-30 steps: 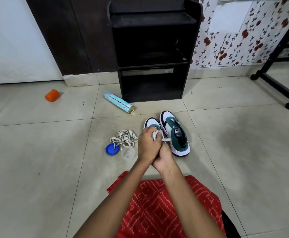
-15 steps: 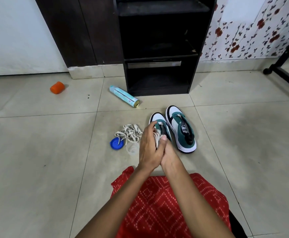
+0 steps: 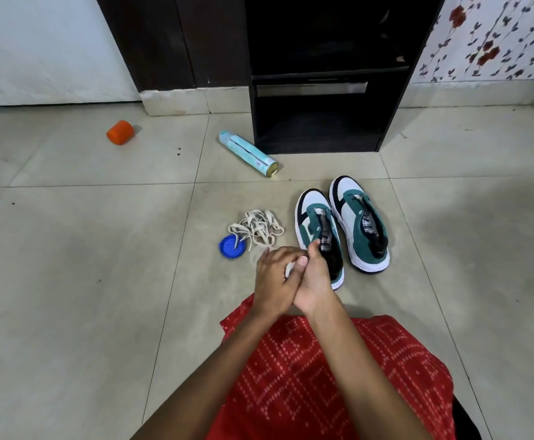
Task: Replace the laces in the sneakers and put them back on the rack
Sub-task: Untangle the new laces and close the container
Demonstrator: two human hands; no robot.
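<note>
The left hand (image 3: 273,276) and right hand (image 3: 315,281) curl their fingers (image 3: 276,253) round a bunched white lace (image 3: 290,268), held beside the unlaced sneakers (image 3: 361,227) on the floor (image 3: 100,281), probably ready for threading.

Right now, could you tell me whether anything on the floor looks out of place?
Yes. A can lies on its side by the rack, an orange cap sits alone far to the left, and loose laces lie tangled, partly over a blue lid.
</note>
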